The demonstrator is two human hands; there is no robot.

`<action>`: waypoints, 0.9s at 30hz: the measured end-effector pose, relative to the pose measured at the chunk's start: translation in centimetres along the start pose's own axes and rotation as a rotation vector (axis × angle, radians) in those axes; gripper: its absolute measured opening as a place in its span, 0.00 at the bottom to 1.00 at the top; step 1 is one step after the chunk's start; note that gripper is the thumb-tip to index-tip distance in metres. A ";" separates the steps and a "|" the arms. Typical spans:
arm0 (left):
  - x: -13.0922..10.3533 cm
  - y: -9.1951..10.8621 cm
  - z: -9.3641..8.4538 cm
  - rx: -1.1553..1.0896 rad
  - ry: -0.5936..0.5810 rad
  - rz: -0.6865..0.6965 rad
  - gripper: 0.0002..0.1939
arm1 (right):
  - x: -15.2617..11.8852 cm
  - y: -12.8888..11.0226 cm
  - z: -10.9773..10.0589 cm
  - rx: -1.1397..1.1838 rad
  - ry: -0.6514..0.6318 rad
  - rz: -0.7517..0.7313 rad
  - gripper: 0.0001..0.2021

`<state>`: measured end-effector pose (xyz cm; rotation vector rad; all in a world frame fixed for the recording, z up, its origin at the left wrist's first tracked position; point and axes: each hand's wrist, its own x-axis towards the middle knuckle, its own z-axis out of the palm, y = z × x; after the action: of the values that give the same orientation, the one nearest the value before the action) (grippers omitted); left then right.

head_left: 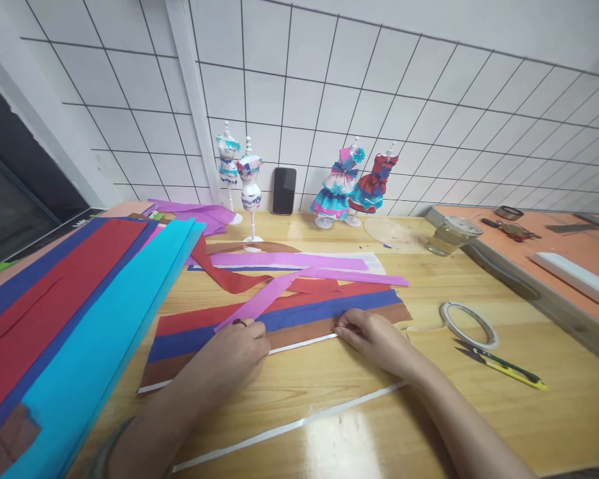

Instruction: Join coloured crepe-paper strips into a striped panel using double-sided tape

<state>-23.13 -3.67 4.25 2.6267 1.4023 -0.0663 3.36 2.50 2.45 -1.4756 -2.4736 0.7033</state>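
A layered crepe paper piece in red, blue and brown [289,315] lies flat on the wooden table, with a narrow white tape strip [304,343] along its near edge. My left hand [244,349] is closed over the left half of that edge, fingertips hidden beneath it at the tape. Further right, my right hand [372,336] pinches the brown layer's near edge, thumb and forefinger together beside the tape's end. A pink paper strip [264,297] runs from the left hand's knuckles up to the right. Another white strip [299,423] lies on the table nearer me.
Folded crepe paper [130,319] fills the left side. On the right lie a tape roll [469,326] and a yellow-handled cutter [514,371]. Behind stand small dress forms [251,189], dressed figures [335,193], a phone [284,191] and a cup [452,236].
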 end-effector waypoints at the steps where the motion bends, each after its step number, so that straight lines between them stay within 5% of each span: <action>1: 0.0 0.0 0.0 -0.005 -0.007 -0.004 0.13 | 0.0 0.0 0.0 0.001 0.001 0.000 0.09; 20: -0.2 -0.2 0.5 -0.006 0.038 -0.007 0.13 | 0.0 -1.1 0.0 -0.090 0.038 0.029 0.09; 27: -0.4 0.1 0.6 -0.031 0.040 -0.069 0.06 | -0.1 -1.2 0.2 -0.127 0.043 0.000 0.10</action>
<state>-23.26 -4.17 3.71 2.5682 1.4952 -0.0006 2.38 1.88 2.90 -1.5168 -2.5272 0.5174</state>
